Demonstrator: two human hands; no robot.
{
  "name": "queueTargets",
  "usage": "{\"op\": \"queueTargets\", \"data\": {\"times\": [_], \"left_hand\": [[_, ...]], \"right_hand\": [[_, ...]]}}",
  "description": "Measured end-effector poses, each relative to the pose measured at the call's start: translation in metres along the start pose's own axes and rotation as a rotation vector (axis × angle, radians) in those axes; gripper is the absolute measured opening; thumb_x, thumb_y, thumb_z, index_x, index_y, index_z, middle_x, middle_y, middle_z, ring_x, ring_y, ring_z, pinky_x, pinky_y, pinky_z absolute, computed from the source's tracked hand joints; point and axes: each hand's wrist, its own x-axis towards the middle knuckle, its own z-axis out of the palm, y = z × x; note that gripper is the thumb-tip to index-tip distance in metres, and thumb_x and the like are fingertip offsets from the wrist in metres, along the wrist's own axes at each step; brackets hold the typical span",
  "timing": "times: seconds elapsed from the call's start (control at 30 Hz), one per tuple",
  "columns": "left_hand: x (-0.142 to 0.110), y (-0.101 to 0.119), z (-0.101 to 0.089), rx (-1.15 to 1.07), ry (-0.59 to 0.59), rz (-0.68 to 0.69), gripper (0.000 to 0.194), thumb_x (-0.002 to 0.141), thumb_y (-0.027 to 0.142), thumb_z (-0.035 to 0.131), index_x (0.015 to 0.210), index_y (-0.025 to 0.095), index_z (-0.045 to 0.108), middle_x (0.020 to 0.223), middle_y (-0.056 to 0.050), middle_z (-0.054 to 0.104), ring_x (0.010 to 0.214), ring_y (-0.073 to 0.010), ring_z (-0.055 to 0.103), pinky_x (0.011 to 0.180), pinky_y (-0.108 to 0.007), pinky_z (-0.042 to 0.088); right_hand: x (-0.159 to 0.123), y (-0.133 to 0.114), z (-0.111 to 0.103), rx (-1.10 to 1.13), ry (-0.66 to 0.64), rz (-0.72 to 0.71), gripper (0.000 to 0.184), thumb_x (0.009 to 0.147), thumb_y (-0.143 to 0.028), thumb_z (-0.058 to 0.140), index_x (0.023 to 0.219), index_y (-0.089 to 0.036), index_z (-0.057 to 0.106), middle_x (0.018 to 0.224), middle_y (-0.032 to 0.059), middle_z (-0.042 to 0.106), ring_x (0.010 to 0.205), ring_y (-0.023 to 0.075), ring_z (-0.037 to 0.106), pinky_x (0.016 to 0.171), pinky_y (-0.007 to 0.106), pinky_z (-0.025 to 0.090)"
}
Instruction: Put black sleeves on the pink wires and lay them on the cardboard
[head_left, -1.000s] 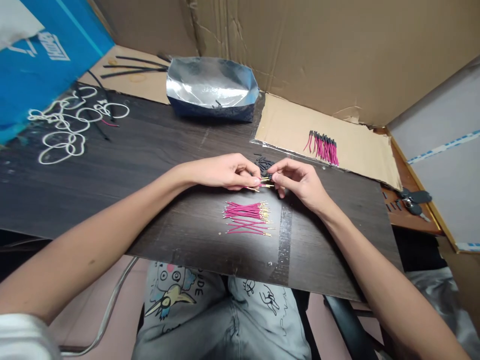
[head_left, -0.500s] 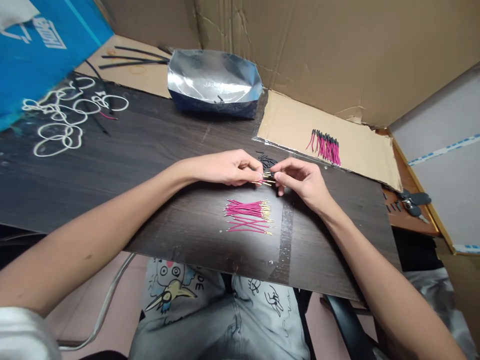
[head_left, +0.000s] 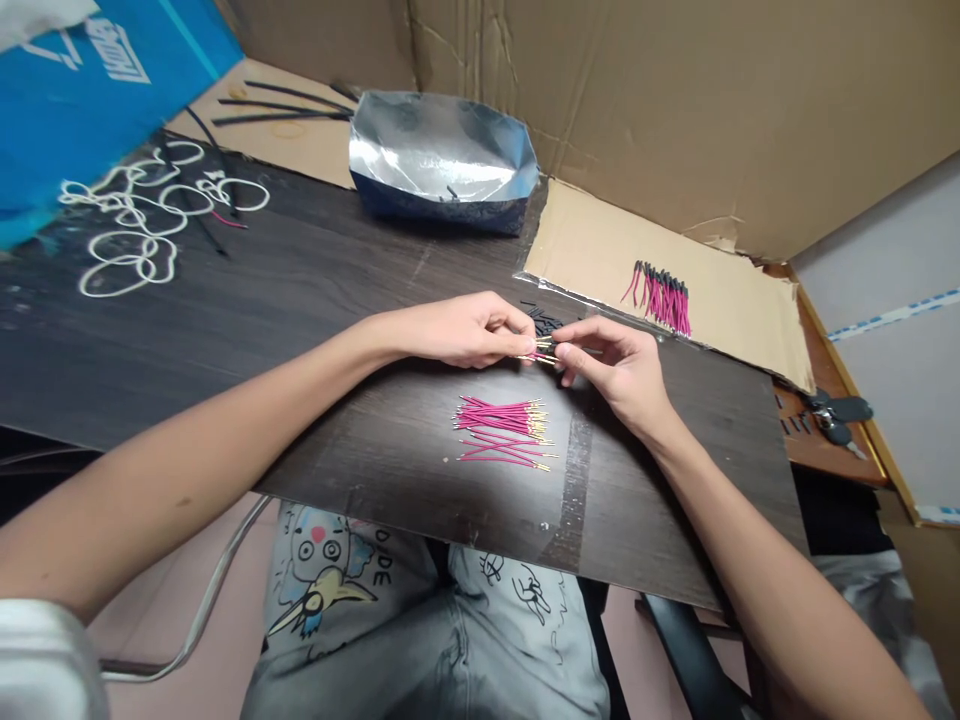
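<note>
Left fingers: thumb and forefinger of the left hand (head_left: 476, 332) pinched on a few gold-tipped wires (head_left: 543, 357), gold ends projecting toward the right.
Right fingers: thumb and forefinger of the right hand (head_left: 621, 372) drawn close together at those gold ends; whether they grip a small black piece cannot be told. Remaining fingers curled loosely.
Height of work: both hands over the dark tabletop (head_left: 337, 265), near each other at its middle.
Black pieces: a loose heap of short black tubes (head_left: 546, 321) on the tabletop, just beyond the fingertips.
Pink bundle: pink wires (head_left: 496, 416) lying on the tabletop nearer the person, roughly side by side, several crossing; gold ends to the right, silvery ends to the left.
Cardboard strip: flat cardboard (head_left: 577, 235) at the back right, bearing a row of black-capped pink wires (head_left: 661, 298), caps toward the rear.
Foil bag: open, silver-lined bag (head_left: 442, 150) behind the left hand, a small dark piece visible at its mouth.
Far left: tangled white loops (head_left: 133, 235) on the tabletop; long black tubes (head_left: 285, 118) behind them.
Far right: keys (head_left: 836, 412) on a brown surface.
</note>
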Motion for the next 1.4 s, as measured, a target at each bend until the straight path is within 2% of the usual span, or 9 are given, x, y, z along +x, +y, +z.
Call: {"op": "queueTargets", "data": {"times": [0.37,0.63,0.8,1.03,1.2,1.4], "left_hand": [[0.0007,-0.0035,0.0003,0.005,0.001,0.026,0.028,0.101,0.042,0.058,0.092,0.016,0.067,0.052,0.006,0.040,0.041,-0.0065,0.032,0.041,-0.020,0.023],[0.0017,-0.0029,0.0014,0.011,0.009,0.010,0.030,0.100,0.043,0.058,0.092,0.015,0.068,0.052,0.006,0.040,0.042,-0.0072,0.033,0.041,-0.021,0.023],[0.0026,-0.0050,0.0018,0.034,0.007,0.041,0.033,0.100,0.044,0.057,0.093,0.015,0.069,0.054,0.005,0.041,0.044,-0.0080,0.035,0.044,-0.021,0.026],[0.0027,-0.0047,0.0036,0.030,-0.006,0.071,0.031,0.102,0.042,0.055,0.092,0.016,0.067,0.056,0.006,0.040,0.044,-0.0071,0.035,0.043,-0.020,0.025],[0.0028,-0.0017,0.0060,-0.015,0.011,0.060,0.029,0.103,0.039,0.054,0.089,0.015,0.065,0.053,0.007,0.040,0.043,-0.0063,0.032,0.042,-0.019,0.024],[0.0041,-0.0043,0.0075,-0.005,0.025,0.092,0.030,0.102,0.040,0.057,0.090,0.014,0.067,0.056,0.006,0.040,0.046,-0.0062,0.034,0.043,-0.019,0.026]], "right_hand": [[0.0015,-0.0023,0.0017,-0.001,0.066,0.003,0.017,0.081,-0.033,0.086,0.090,-0.021,0.078,0.077,0.0000,0.074,0.057,0.0120,0.066,0.054,0.027,0.058],[0.0000,-0.0013,0.0027,0.006,0.061,0.000,0.019,0.081,-0.034,0.086,0.090,-0.020,0.078,0.080,0.0003,0.075,0.058,0.0119,0.067,0.054,0.026,0.058],[0.0003,0.0011,0.0031,0.016,0.050,0.029,0.023,0.079,-0.037,0.088,0.091,-0.020,0.077,0.075,0.0008,0.075,0.059,0.0135,0.068,0.054,0.028,0.059],[-0.0007,-0.0009,0.0071,0.069,0.070,0.024,0.022,0.078,-0.032,0.090,0.085,-0.019,0.073,0.070,0.0006,0.074,0.059,0.0148,0.071,0.057,0.028,0.062],[-0.0015,-0.0005,0.0087,0.047,0.100,0.036,0.027,0.078,-0.039,0.090,0.085,-0.021,0.071,0.073,0.0005,0.074,0.059,0.0149,0.071,0.057,0.030,0.063],[0.0003,0.0009,0.0057,0.063,0.027,0.110,0.041,0.074,-0.052,0.091,0.083,-0.021,0.066,0.079,0.0031,0.074,0.072,0.0185,0.072,0.056,0.030,0.063]]}}
